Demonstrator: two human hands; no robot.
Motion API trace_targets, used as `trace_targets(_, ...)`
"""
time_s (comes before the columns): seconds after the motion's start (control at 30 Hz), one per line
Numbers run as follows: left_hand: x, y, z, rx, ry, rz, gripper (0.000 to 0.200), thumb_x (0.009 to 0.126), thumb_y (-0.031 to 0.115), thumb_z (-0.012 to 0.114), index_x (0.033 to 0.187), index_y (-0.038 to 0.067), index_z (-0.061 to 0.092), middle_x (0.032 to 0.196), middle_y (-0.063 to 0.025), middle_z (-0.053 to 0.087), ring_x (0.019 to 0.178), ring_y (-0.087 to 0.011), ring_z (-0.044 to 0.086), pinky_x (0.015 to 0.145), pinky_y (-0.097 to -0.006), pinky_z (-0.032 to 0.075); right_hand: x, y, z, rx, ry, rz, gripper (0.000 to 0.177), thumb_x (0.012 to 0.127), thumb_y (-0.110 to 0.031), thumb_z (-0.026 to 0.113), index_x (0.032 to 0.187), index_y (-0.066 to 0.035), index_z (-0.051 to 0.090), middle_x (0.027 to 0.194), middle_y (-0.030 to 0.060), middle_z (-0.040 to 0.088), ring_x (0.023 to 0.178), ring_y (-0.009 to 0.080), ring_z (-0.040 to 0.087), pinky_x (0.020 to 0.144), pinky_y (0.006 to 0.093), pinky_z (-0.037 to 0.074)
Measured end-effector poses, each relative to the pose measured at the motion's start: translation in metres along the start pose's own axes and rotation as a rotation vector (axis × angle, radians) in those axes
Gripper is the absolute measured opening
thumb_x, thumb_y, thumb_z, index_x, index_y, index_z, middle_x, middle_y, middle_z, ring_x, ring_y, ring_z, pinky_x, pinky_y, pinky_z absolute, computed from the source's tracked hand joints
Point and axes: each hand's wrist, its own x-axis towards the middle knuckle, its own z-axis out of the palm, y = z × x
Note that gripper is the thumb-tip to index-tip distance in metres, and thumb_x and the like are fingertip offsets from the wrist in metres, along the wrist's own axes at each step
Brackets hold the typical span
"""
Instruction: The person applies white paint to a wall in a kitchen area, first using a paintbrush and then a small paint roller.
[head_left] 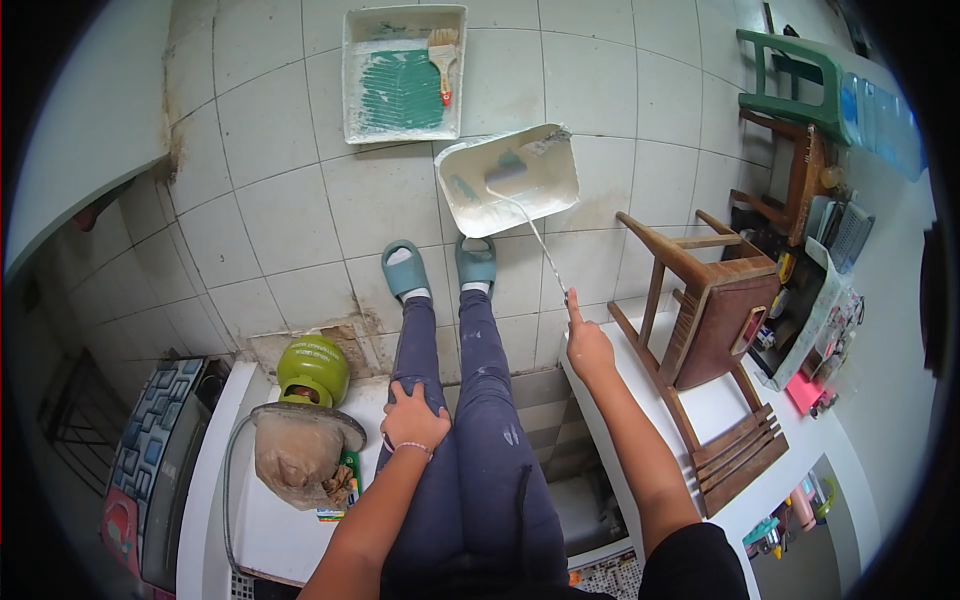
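My right hand (590, 346) is closed, index finger stretched along the near end of a thin, white-coated rod (541, 243). The rod's far end reaches into a cream rectangular tub (460, 205) with paint-smeared inner walls, just in front of my feet. My left hand (414, 415) lies on my left leg near the knee, fingers spread and holding nothing. Beyond the tub lies a white paint tray (352, 75) with a green ribbed bottom. A paintbrush (443, 65) with a wooden handle and red tip rests in it.
On the left ledge stands a green gas cylinder (312, 368) beside a bagged item (290, 455). A wooden chair (690, 330) lies on its side on the white counter to my right. A green plastic stool (832, 90) and a blue water bottle (878, 120) are at the far right.
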Motion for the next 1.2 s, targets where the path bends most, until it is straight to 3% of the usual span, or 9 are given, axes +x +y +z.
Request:
trace_targets(0.13,-0.005,0.006,-0.011,0.036,-0.013,-0.032,0.065,0.075,0.040,0.071,0.135,0.017,0.060,0.149,-0.0196,0.040,0.107,-0.0424,0.064,0.087,-0.0467,0.056,0.026,-0.024,-0.002,0.025,0.075,-0.025,0.080,0.096,-0.007,0.049,0.163,-0.025,0.008,0.086,0.0235,0.066,0.078,0.0391,0.069,0.073,0.0504,0.055)
trace_targets(0.23,-0.003,0.003,-0.006,0.019,0.026,-0.002,0.065,0.075,0.039,0.071,0.135,0.017,0.061,0.148,-0.0197,0.040,0.107,-0.0417,0.064,0.086,-0.0475,0.057,0.028,-0.024,-0.012,0.039,0.124,-0.044,0.076,0.098,-0.011,0.050,0.162,-0.027,0.013,0.085,0.0235,0.066,0.077,0.0395,0.069,0.072,0.0507,0.055)
trace_targets(0.33,0.001,-0.001,0.000,0.030,0.025,0.022,0.067,0.077,0.043,0.069,0.138,0.016,0.057,0.141,-0.0150,0.040,0.108,-0.0410,0.062,0.081,-0.0610,0.056,0.007,-0.004,-0.030,0.031,0.155,-0.080,0.069,0.099,-0.015,0.051,0.160,-0.028,0.022,0.082,0.0236,0.066,0.076,0.0400,0.069,0.072,0.0510,0.055)
trace_targets(0.43,0.000,0.001,-0.003,0.038,0.013,0.013,0.067,0.077,0.043,0.069,0.138,0.016,0.057,0.141,-0.0150,0.040,0.108,-0.0409,0.062,0.081,-0.0610,0.056,-0.024,0.021,-0.046,-0.031,0.123,-0.075,0.063,0.099,-0.016,0.052,0.157,-0.027,0.032,0.080,0.0243,0.066,0.076,0.0404,0.069,0.072,0.0511,0.055)
trace_targets(0.63,-0.002,0.005,-0.004,0.061,0.021,-0.010,0.065,0.078,0.042,0.069,0.137,0.016,0.057,0.140,-0.0150,0.041,0.108,-0.0407,0.062,0.080,-0.0606,0.056,-0.020,0.034,-0.075,-0.102,0.077,-0.043,0.057,0.098,-0.014,0.052,0.154,-0.019,0.041,0.086,0.0270,0.068,0.082,0.0428,0.069,0.076,0.0524,0.054)
trace_targets(0.73,-0.006,0.006,-0.007,0.020,0.028,-0.019,0.066,0.075,0.040,0.071,0.136,0.018,0.059,0.150,-0.0203,0.041,0.109,-0.0413,0.064,0.086,-0.0467,0.057,0.005,0.021,-0.077,0.018,0.063,-0.077,0.056,0.095,-0.009,0.053,0.150,-0.013,0.045,0.096,0.0289,0.068,0.090,0.0458,0.067,0.081,0.0536,0.053)
trace_targets(0.8,-0.005,0.007,-0.009,0.012,0.026,-0.023,0.066,0.075,0.039,0.071,0.136,0.017,0.060,0.149,-0.0201,0.041,0.109,-0.0414,0.064,0.086,-0.0459,0.057,0.018,0.025,-0.079,0.104,0.106,-0.114,0.054,0.093,-0.006,0.054,0.147,-0.010,0.049,0.097,0.0310,0.067,0.092,0.0466,0.066,0.084,0.0543,0.051)
trace_targets(0.93,-0.002,0.003,0.009,0.012,0.067,-0.005,0.065,0.077,0.041,0.069,0.136,0.016,0.057,0.141,-0.0142,0.040,0.107,-0.0398,0.062,0.080,-0.0596,0.056,0.013,0.058,-0.056,0.153,0.154,-0.155,0.055,0.092,-0.007,0.054,0.147,-0.012,0.049,0.092,0.0340,0.065,0.088,0.0484,0.066,0.083,0.0557,0.050)
trace_targets(1.2,-0.005,0.018,0.002,0.048,0.010,-0.056,0.065,0.076,0.040,0.070,0.135,0.015,0.058,0.143,-0.0156,0.040,0.108,-0.0405,0.061,0.079,-0.0583,0.055,0.021,0.051,0.005,0.066,0.184,-0.113,0.068,0.099,-0.014,0.052,0.160,-0.023,0.024,0.080,0.0274,0.066,0.074,0.0451,0.065,0.071,0.0556,0.050)
